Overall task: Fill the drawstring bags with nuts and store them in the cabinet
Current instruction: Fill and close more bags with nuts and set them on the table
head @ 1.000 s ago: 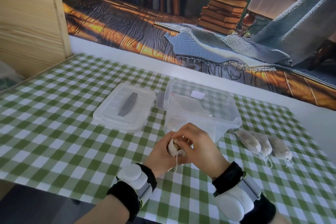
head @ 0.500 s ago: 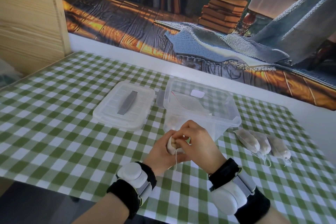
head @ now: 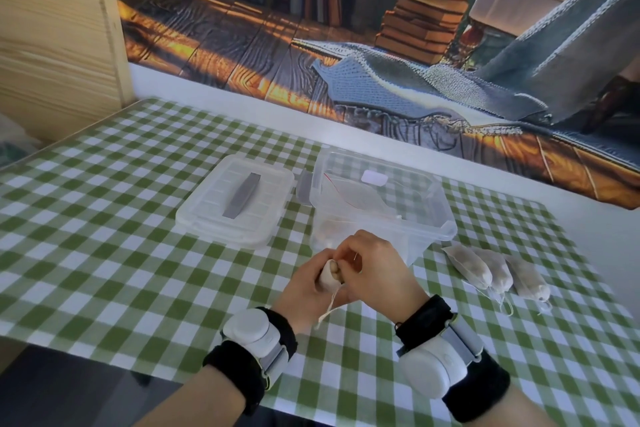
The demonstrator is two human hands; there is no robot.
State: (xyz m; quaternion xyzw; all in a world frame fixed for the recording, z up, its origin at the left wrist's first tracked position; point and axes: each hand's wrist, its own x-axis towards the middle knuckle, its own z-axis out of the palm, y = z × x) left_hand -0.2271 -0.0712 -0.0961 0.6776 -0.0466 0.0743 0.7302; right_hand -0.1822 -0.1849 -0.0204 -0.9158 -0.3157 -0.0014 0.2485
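Observation:
A small white drawstring bag [head: 326, 278] sits between both hands, just in front of the clear plastic box [head: 433, 215]. My left hand [head: 304, 291] grips the bag from below and the left. My right hand [head: 377, 270] pinches the bag's top, and a loose string [head: 329, 307] hangs down from it. Inside the box lie an empty mesh bag [head: 353, 196] with a red thread and some nuts [head: 327, 230] at the near corner. Three filled bags [head: 498, 270] lie side by side on the cloth to the right.
The box's clear lid [head: 235, 206] with a grey handle lies left of the box. A wooden cabinet panel [head: 59, 42] stands at the far left. The green checked tablecloth [head: 104, 253] covers the table, whose near edge runs below my wrists.
Both hands have stayed in place in front of the box, working at the top of the bag. The hanging string has shifted slightly.

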